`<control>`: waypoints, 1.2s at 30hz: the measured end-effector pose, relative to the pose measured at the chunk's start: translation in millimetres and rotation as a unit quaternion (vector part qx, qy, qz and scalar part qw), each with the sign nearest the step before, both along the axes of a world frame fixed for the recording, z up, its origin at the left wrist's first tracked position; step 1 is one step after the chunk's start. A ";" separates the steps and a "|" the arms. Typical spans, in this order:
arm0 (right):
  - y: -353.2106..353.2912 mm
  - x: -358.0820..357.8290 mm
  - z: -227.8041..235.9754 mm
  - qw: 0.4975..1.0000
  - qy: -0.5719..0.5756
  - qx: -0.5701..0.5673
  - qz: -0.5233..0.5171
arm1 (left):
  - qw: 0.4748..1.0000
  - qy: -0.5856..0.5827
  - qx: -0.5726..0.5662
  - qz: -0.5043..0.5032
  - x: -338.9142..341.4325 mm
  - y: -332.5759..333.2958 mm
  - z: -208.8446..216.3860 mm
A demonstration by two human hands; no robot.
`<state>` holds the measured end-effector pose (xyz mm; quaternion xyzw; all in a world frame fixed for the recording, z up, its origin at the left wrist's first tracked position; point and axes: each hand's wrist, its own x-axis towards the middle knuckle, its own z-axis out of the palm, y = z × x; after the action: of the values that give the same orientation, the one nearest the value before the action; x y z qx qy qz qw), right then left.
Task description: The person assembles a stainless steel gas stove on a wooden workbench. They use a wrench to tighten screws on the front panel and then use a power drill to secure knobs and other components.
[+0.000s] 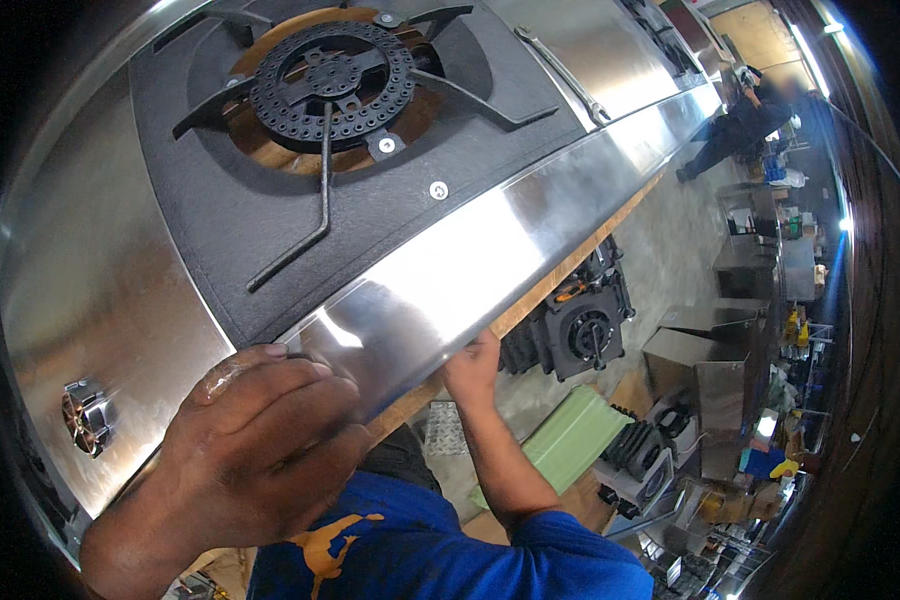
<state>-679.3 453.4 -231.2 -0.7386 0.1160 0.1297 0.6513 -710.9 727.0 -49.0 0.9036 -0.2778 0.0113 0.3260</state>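
Observation:
In front of me is a stainless steel gas stove with a black burner plate (390, 220) and a round, perforated burner (335, 85) inside pan-support arms. A thin bent metal rod (326, 190) runs from the burner's middle across the plate. My left hand (270, 430) is closed, its fingers curled over the near left corner of the shiny steel front panel (410, 290). Below the panel's lower edge, my right hand (473, 365) appears curled; its fingertips are hidden there. A combination wrench (562, 72) lies on the steel top, beyond the plate.
A small black and copper-coloured round part (87, 418) is on the steel at left. Black burner assemblies (580, 330) and a green panel (575, 440) lie on the floor. Cardboard boxes (720, 370) stand at right. Another person (760, 110) is at the far right.

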 end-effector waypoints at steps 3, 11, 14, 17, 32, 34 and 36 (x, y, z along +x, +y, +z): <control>-3.1 2.5 -0.2 0.999 0.002 0.045 0.000 | 1.000 -0.015 -0.007 0.000 2.0 -2.3 0.7; -2.4 -4.1 -13.7 0.995 -0.054 0.082 -0.005 | 1.000 -0.016 0.013 0.015 1.5 -6.9 16.2; 0.2 -6.4 -8.5 0.996 -0.035 0.073 -0.020 | 1.000 -0.014 0.014 0.014 1.5 -8.4 19.8; 8.4 -7.9 -2.4 0.999 -0.020 0.003 -0.030 | 1.000 -0.011 0.019 0.010 2.5 -9.1 21.4; 20.3 -10.7 15.7 0.997 -0.069 0.010 -0.035 | 1.000 -0.027 0.009 0.000 -5.6 -10.7 37.1; 20.5 -13.3 18.9 0.992 -0.051 0.093 -0.063 | 1.000 -0.031 0.002 -0.002 -7.3 -13.0 40.6; 15.8 -15.9 21.8 0.988 -0.029 0.139 -0.060 | 0.999 -0.039 -0.009 -0.002 -11.9 -15.2 43.5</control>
<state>-695.2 469.3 -209.4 -0.6363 0.1221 0.0840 0.7571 -722.7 711.8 -5.5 0.8989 -0.2924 0.0482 0.3228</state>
